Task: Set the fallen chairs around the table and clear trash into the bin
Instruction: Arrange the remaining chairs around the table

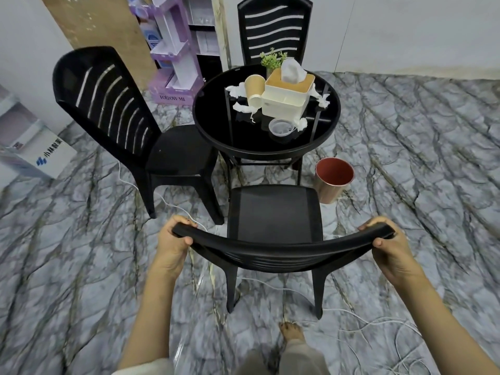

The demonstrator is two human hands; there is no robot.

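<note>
Chairs: three, black plastic with slatted backs, all upright on a marble-patterned floor.

Near chair (274,212): the seat faces the round black table (243,143), with its front edge just short of the table rim. The curved top rail is held at both ends.
- Left hand (173,239): fingers curled over the rail's left end, thumb pressed on the near face.
- Right hand (389,243): the same hold on the right end, fingers wrapped over the top and thumb on the near side.

Left chair (176,150): at the table's left side. Whether its seat touches the rim cannot be told.

Far chair (274,28): behind the table by the wall, with only its back in view.

Table top:
- A cream tissue box (288,94) with a wooden lid stands near the centre.
- A paper cup (254,89) lies tipped against the box's left side.
- Crumpled tissues (323,100) are scattered to the left, right and front of the box.
- A clear plastic dish (281,128) sits in front of the box, with one tissue touching it.
- A small green plant (273,58) stands behind the box.

Bin (334,180): copper-coloured and upright on the floor, right of the near chair's seat and below the table's right edge.

Also noted:
- A purple display stand (173,50) stands behind the left chair.
- A white cable (351,312) runs across the floor under the near chair.
- A bare foot (292,331) is behind that chair.
</note>
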